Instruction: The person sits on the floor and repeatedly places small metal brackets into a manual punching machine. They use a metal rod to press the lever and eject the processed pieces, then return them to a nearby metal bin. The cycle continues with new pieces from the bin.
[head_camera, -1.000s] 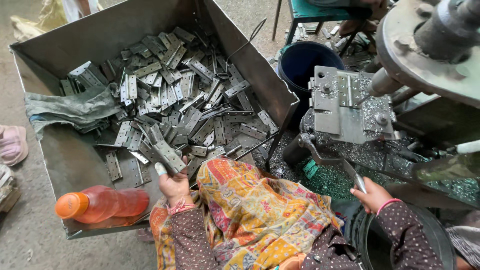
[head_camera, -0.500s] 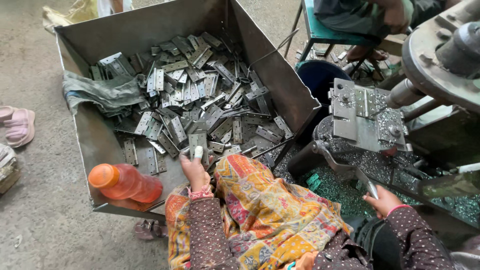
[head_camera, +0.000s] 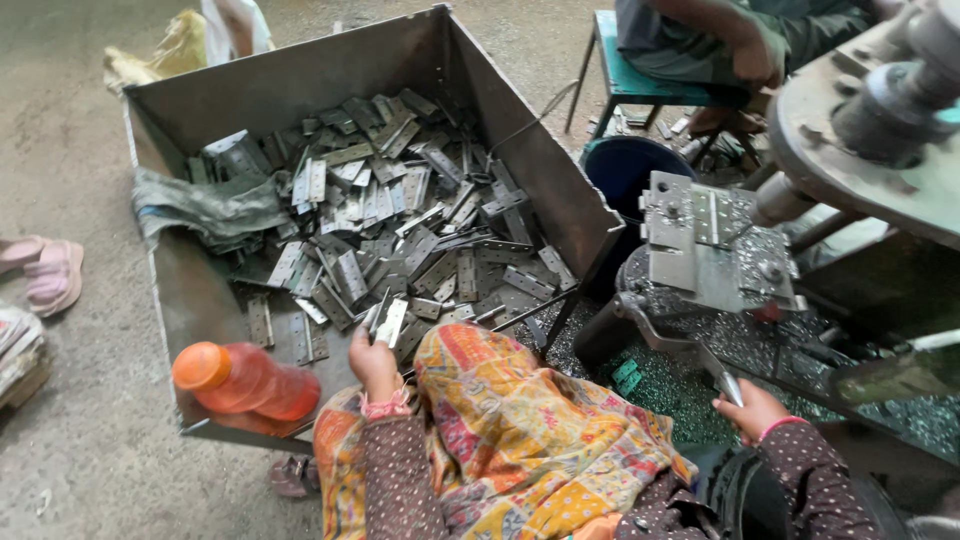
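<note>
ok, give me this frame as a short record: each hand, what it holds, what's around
left hand: at the near edge of the metal bin, grip shut on a few flat metal hinge plates
right hand: low beside the press fixture, grip shut on a small metal piece
bin contents: loose pile of grey hinge plates, a grey cloth at the bin's left side
also in bin: orange bottle lying at the near corner
behind: blue bucket, teal stool

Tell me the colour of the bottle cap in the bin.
Orange, on the bottle lying in the bin corner; head view shows it.
</note>
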